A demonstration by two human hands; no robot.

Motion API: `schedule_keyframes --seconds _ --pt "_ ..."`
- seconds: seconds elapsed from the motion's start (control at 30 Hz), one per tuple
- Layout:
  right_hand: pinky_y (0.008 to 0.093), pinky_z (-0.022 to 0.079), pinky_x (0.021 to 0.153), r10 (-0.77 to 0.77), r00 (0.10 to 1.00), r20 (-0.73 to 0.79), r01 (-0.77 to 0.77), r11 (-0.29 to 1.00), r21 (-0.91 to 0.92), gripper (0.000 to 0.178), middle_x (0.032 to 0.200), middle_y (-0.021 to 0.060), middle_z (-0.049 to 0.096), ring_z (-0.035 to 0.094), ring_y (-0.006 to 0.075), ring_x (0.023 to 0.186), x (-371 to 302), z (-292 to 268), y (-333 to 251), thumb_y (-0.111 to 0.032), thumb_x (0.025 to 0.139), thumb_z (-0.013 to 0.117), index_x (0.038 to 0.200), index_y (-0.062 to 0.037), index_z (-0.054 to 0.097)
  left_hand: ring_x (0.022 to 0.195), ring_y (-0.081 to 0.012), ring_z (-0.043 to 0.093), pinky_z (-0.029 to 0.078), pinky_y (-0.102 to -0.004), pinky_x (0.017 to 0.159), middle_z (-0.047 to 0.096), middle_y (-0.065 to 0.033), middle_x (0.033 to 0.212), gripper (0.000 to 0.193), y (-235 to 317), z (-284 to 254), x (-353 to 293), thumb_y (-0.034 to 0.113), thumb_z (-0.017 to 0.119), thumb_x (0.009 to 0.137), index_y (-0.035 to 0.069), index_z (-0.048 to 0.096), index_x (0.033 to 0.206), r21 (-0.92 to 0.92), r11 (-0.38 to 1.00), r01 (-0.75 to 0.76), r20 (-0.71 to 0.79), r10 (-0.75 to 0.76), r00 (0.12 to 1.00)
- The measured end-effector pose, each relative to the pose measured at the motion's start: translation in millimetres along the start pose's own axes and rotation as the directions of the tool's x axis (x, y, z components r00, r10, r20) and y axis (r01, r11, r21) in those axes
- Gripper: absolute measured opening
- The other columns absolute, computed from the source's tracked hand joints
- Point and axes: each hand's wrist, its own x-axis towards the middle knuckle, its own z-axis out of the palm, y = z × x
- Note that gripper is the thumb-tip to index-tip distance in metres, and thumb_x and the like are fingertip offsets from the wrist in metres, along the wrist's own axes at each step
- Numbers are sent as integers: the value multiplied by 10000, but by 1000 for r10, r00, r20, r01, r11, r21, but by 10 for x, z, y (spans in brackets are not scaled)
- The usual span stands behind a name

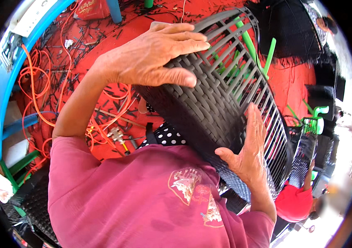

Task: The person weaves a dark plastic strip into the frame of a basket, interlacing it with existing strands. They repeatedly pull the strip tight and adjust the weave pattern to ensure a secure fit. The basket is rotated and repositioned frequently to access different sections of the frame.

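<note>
A partly woven dark wicker furniture frame (209, 95) leans tilted before me. Its near part has a tight flat-strand weave, while bare parallel strands run across the far right side. Over the upper left edge of the weave lies my left hand (159, 53), fingers stretched forward and thumb apart. My right hand (246, 153) rests against the lower right of the weave beside the bare strands, its fingers straight and its thumb out to the left. Neither hand is closed around anything. Green legs (248, 39) show behind and through the strands.
Orange hose (31, 78) coils on the red floor (134, 16) among dark strand scraps. A metal fitting (116, 134) lies by my lap. A blue curved edge (13, 82) stands left. Fringed black woven material (287, 29) is far right; a person in red (296, 202) sits lower right.
</note>
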Motion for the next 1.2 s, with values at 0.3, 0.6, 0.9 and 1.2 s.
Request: schedule_keyframes --seconds 0.3,0.6,0.9,1.2 --pt "535 226 1096 -33 999 -30 31 997 -69 1026 1385 245 436 320 411 1358 -93 98 -36 -639 693 693 1367 73 391 1297 -374 373 275 -503 1084 465 -148 1379 1004 279 13 -92 819 430 708 54 490 1355 409 911 50 45 -75 996" --pt "519 299 1050 -45 990 -131 47 999 18 862 1291 219 529 412 394 1291 -168 152 -28 -409 625 816 1276 56 496 1236 -383 390 282 -483 1072 484 -153 1309 729 337 50 -51 572 550 782 70 534 1311 369 926 84 104 -131 986" --pt "546 323 1032 -77 964 -254 84 996 19 568 1350 203 481 386 388 1298 -844 253 204 -346 829 634 1263 5 531 1287 -365 383 258 -481 1094 465 -167 1378 709 409 -14 90 609 495 883 31 568 1287 504 863 46 151 -140 979" --pt "346 516 705 631 482 -608 -557 756 343 97 828 111 661 643 267 766 -2513 -389 1166 -32 788 666 884 -19 663 1122 -357 540 435 -436 964 580 -153 1183 378 1683 469 1484 75 738 729 4 634 1086 182 867 -464 223 423 878"
